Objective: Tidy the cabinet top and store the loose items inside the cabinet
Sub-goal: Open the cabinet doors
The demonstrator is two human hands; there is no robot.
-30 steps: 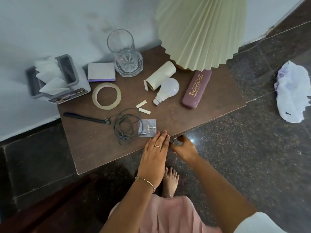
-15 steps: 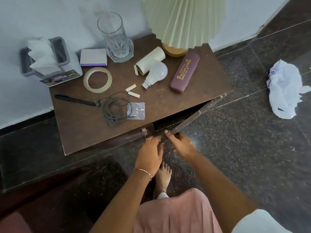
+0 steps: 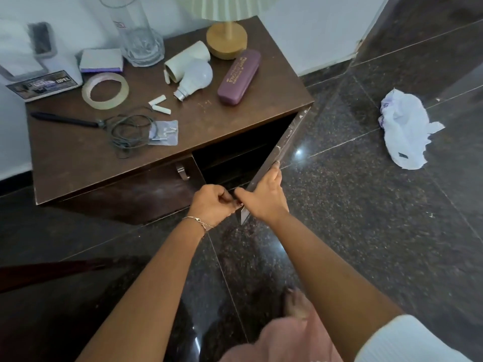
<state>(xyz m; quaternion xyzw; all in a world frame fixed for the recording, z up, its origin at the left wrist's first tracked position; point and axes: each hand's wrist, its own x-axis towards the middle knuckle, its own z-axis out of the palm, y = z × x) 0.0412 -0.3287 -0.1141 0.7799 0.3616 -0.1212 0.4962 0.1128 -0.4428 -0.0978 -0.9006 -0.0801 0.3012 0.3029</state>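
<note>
The brown cabinet (image 3: 78,155) has its right door (image 3: 288,137) swung wide open, showing a dark interior (image 3: 235,152). My right hand (image 3: 264,197) grips the door's top edge near its free corner. My left hand (image 3: 211,205) is curled against that same corner, fingers on the door's edge. Loose on the top lie a tape ring (image 3: 105,90), a light bulb (image 3: 194,78), a cardboard tube (image 3: 187,60), a maroon glasses case (image 3: 239,76), a black pen (image 3: 65,119), a coiled cable (image 3: 129,133), a small bag of screws (image 3: 164,129) and two white bits (image 3: 159,104).
At the back stand a tall glass (image 3: 138,35), a lamp base (image 3: 226,40), a notepad (image 3: 101,60) and a tissue box (image 3: 39,69). The left door (image 3: 130,189) is closed, with a metal handle (image 3: 182,171). A crumpled white bag (image 3: 405,131) lies on the dark floor to the right.
The right door has swung from closed to wide open, pulled by my hands. My view has dropped lower, and my left hand has gone from flat to curled.
</note>
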